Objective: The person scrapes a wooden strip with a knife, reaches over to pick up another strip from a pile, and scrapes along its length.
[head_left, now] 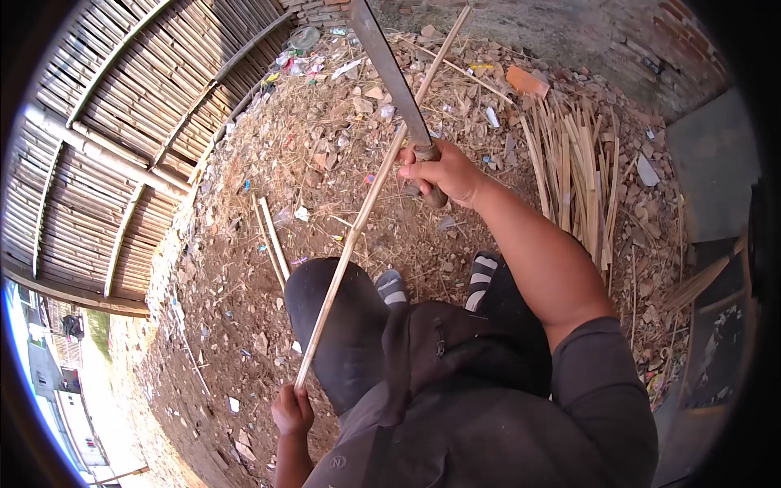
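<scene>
A long split bamboo strip (332, 294) runs slantwise across my bent knee, with a slight kink midway. My left hand (293, 409) is closed round its near end, low beside my leg. In my right hand (447, 173) is the wooden handle of a machete, gripped out in front of me. The machete's blade (389, 73) points up and away, crossing the strip's far part; I cannot tell whether they touch. Fingers of the right hand also lie against the strip just left of the handle.
A pile of split bamboo strips (579, 175) lies on the ground to the right. Two shorter bamboo pieces (274, 240) lie at left. Rubble, litter and an orange brick piece (527, 82) cover the soil. A bamboo fence (122, 106) stands left, a wall (561, 37) behind.
</scene>
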`<state>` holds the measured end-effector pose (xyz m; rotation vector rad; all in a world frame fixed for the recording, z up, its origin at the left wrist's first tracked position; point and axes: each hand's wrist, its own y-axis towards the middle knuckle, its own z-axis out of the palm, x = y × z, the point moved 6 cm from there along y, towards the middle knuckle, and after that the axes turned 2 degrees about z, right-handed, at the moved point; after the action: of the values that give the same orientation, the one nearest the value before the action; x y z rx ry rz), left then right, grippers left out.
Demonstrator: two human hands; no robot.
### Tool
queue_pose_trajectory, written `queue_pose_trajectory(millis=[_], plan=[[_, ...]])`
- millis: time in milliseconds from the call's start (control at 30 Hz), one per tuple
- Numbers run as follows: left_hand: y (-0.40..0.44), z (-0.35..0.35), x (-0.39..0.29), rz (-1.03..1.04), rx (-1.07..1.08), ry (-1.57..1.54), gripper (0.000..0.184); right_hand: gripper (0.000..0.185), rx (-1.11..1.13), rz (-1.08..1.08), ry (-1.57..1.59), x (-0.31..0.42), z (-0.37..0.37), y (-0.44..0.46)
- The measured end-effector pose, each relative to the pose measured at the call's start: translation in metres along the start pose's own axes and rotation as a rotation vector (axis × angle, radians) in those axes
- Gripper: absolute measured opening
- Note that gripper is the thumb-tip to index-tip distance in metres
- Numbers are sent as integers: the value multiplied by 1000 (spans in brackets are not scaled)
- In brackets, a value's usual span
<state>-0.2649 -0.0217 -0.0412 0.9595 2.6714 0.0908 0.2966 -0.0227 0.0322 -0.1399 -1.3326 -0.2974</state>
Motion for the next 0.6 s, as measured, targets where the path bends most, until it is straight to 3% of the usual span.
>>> queue_pose_trajectory(millis=[200,400,500,600], plan=[[-2,-2,1,41,-7,22,20,15,-17,-15,-54,10,-5,-6],[0,-2,-1,-101,93,-80,19,20,-44,-8,-26,18,-1,-9],[6,-7,-10,-94,127,-99,28,18,-51,-6,-2,20,-2,-9],[12,-9,-13,-154,176,-100,21,18,-43,-7,4,16,-6,-6]])
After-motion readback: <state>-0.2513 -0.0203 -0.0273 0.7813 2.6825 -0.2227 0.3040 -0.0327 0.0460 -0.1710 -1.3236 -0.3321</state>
